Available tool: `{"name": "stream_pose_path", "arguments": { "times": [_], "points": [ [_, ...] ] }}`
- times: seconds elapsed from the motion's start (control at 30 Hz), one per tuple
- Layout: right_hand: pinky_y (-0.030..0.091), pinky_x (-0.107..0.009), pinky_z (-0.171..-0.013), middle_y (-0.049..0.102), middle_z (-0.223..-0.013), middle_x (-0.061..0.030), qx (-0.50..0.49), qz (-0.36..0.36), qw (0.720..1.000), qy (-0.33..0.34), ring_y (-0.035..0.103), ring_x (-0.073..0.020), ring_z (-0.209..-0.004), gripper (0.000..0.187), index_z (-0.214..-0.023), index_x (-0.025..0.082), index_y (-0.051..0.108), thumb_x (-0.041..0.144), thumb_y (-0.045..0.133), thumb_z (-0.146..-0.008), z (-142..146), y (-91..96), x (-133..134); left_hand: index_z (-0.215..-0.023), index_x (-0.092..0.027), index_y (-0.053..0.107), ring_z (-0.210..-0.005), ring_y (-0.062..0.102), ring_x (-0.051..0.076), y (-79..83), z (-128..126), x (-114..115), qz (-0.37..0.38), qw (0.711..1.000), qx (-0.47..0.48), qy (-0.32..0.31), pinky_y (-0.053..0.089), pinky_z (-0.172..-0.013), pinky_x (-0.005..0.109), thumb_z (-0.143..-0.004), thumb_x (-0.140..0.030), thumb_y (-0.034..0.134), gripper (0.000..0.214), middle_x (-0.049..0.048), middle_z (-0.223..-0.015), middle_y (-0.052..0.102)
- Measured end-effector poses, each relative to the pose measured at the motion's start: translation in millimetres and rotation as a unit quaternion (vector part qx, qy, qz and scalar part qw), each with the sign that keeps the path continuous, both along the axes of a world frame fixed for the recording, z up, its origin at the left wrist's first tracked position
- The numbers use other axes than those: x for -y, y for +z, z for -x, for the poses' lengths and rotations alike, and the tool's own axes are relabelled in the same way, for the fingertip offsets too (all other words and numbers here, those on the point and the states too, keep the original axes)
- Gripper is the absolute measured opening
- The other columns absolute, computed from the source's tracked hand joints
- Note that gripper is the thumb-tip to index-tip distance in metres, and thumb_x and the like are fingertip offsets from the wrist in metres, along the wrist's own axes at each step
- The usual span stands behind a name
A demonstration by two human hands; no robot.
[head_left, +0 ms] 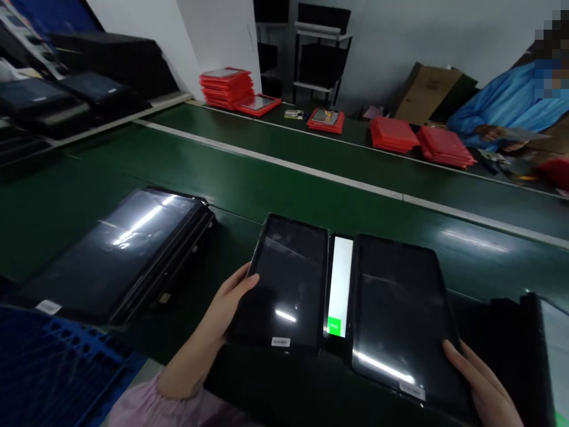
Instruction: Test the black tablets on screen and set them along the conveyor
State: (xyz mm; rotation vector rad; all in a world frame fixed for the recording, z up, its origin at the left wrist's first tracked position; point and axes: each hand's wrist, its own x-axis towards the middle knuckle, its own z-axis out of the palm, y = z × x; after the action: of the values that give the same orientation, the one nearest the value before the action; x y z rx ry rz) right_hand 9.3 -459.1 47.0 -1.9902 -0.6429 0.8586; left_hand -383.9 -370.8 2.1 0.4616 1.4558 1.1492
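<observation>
Two black tablets lie side by side on the green belt in front of me. My left hand [222, 311] grips the left edge of the left tablet [284, 284], fingers curled onto its dark screen. My right hand [482, 388] rests at the lower right corner of the right tablet [400, 308], fingers laid along its edge. Between and under the two tablets shows a lit white screen strip [340, 284] with a small green button at its bottom.
A stack of black tablets [124, 249] lies at left, a blue crate [48, 367] at lower left. Another dark stack [515, 338] sits at right. Red trays [226, 86] and red piles [418, 139] line the far belt, where a person in blue [507, 107] works.
</observation>
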Motion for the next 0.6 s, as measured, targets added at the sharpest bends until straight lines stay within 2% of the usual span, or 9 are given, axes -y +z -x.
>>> {"name": "stream_pose_path", "arguments": {
  "times": [0.07,0.1,0.13,0.2,0.27,0.33,0.43,0.53,0.6],
  "points": [
    [0.071,-0.045,-0.068,0.086,-0.109,-0.0094,-0.039,0.009,0.999,-0.018,0.083,-0.0384,-0.087,0.061,-0.122,0.025,0.082,0.057,0.09,-0.071,8.1,-0.7,-19.3,-0.116,-0.03,0.084,-0.103,0.082,0.032,-3.6,-8.4,-8.9,-0.029,0.998,-0.023,-0.044,0.067,-0.094,0.042,-0.075,-0.044,0.089,0.044,0.0054,-0.109,0.086],
    [0.071,-0.045,-0.067,0.086,-0.103,-0.0105,-0.049,0.006,0.999,0.001,0.083,-0.0376,-0.083,0.064,-0.121,0.022,0.082,0.061,0.088,-0.071,12.0,-0.2,-27.9,-0.118,-0.03,0.083,-0.112,0.08,0.034,-6.3,-9.2,-13.2,-0.041,0.996,-0.045,-0.063,0.066,-0.099,0.045,-0.077,-0.046,0.087,0.044,0.0066,-0.115,0.085],
    [0.07,-0.045,-0.069,0.086,-0.101,-0.0112,-0.049,0.001,0.998,0.035,0.082,-0.0372,-0.084,0.066,-0.121,0.021,0.082,0.066,0.086,-0.073,15.3,0.2,-35.4,-0.121,-0.03,0.083,-0.12,0.077,0.036,-9.5,-8.3,-17.0,-0.054,0.992,-0.074,-0.083,0.063,-0.104,0.048,-0.08,-0.048,0.085,0.045,0.0078,-0.123,0.083],
    [0.069,-0.048,-0.079,0.084,-0.11,-0.0139,0.011,-0.022,0.994,0.106,0.08,-0.0405,-0.101,0.073,-0.122,0.019,0.081,0.073,0.082,-0.073,19.3,-1.5,-46.2,-0.129,-0.029,0.079,-0.135,0.069,0.039,-17.0,-3.0,-22.5,-0.105,0.973,-0.175,-0.104,0.058,-0.113,0.054,-0.084,-0.05,0.079,0.049,0.0103,-0.137,0.078],
    [0.065,-0.058,-0.093,0.079,-0.127,-0.0177,0.141,-0.054,0.978,0.147,0.07,-0.0476,-0.127,0.081,-0.123,0.019,0.08,0.08,0.078,-0.07,19.7,-8.3,-52.6,-0.137,-0.027,0.074,-0.145,0.059,0.042,-23.3,1.9,-25.6,-0.176,0.927,-0.31,-0.114,0.053,-0.117,0.062,-0.088,-0.049,0.074,0.054,0.0139,-0.148,0.069],
    [0.061,-0.065,-0.1,0.074,-0.138,-0.0196,0.251,-0.074,0.952,0.159,0.059,-0.0506,-0.14,0.089,-0.127,0.02,0.078,0.087,0.07,-0.069,17.4,-19.4,-57.2,-0.142,-0.025,0.069,-0.152,0.051,0.044,-24.6,0.7,-29.7,-0.233,0.863,-0.428,-0.134,0.049,-0.12,0.066,-0.094,-0.047,0.067,0.053,0.0172,-0.156,0.061],
    [0.063,-0.061,-0.1,0.072,-0.141,-0.0182,0.282,-0.069,0.939,0.186,0.061,-0.046,-0.139,0.095,-0.137,0.023,0.072,0.093,0.061,-0.074,12.1,-35.2,-68.1,-0.149,-0.023,0.062,-0.16,0.042,0.039,-13.8,-21.1,-46.6,-0.276,0.775,-0.511,-0.25,0.04,-0.128,0.065,-0.103,-0.042,0.053,0.05,0.0175,-0.166,0.052],
    [0.064,-0.054,-0.1,0.071,-0.144,-0.0164,0.289,-0.082,0.932,0.204,0.068,-0.0412,-0.132,0.095,-0.146,0.022,0.066,0.091,0.058,-0.081,6.5,-43.1,-88.9,-0.156,-0.017,0.054,-0.163,0.038,0.039,6.1,-62.4,-80.4,-0.263,0.697,-0.551,-0.376,0.036,-0.13,0.065,-0.104,-0.037,0.052,0.056,0.0205,-0.171,0.047],
    [0.065,-0.051,-0.099,0.073,-0.141,-0.0157,0.311,-0.099,0.921,0.215,0.072,-0.0388,-0.127,0.09,-0.148,0.021,0.065,0.086,0.057,-0.088,1.8,-44.1,-105.3,-0.156,-0.01,0.053,-0.163,0.038,0.042,19.4,-91.0,-105.4,-0.264,0.682,-0.559,-0.392,0.03,-0.132,0.067,-0.101,-0.033,0.057,0.06,0.026,-0.171,0.046]
  ]
}}
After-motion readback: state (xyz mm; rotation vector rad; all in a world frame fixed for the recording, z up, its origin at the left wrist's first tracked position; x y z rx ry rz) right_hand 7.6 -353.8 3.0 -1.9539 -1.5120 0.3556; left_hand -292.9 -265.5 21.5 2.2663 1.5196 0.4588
